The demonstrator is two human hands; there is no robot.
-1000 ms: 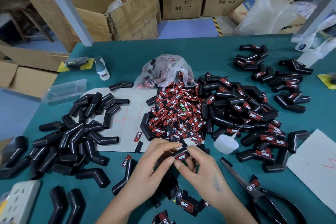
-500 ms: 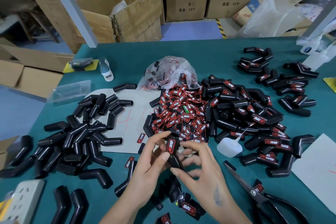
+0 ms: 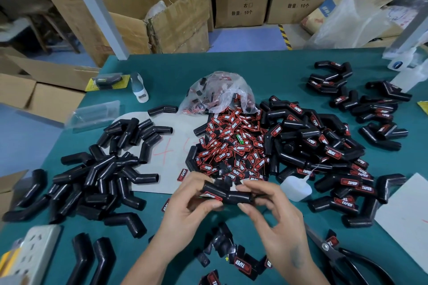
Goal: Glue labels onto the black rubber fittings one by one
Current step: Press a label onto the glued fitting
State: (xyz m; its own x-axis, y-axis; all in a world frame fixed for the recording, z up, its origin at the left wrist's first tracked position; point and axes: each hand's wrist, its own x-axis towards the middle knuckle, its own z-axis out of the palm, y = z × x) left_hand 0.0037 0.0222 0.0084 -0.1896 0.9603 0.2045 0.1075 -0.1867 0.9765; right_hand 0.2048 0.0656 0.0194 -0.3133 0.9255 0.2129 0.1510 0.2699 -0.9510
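My left hand (image 3: 185, 210) and my right hand (image 3: 275, 222) hold one black rubber fitting (image 3: 228, 194) between them, lying sideways above the green table (image 3: 162, 76). A red and black label (image 3: 212, 195) sits on its underside near my left fingertips. My left thumb and fingers pinch its left end; my right fingers pinch its right end. A heap of loose red labels (image 3: 234, 146) lies just beyond. Unlabelled fittings (image 3: 102, 169) are piled on the left, labelled ones (image 3: 324, 146) on the right. A white glue bottle (image 3: 295, 188) lies right of my hands.
Black scissors (image 3: 342, 259) lie at the lower right beside a white sheet (image 3: 407, 215). A clear bag of labels (image 3: 220, 95) sits behind the heap. A white power strip (image 3: 30, 250) is at the lower left. Cardboard boxes (image 3: 162, 14) stand beyond the table.
The fitting has been turned from upright to lying sideways, its label now facing down. Both hands have spread apart along it.
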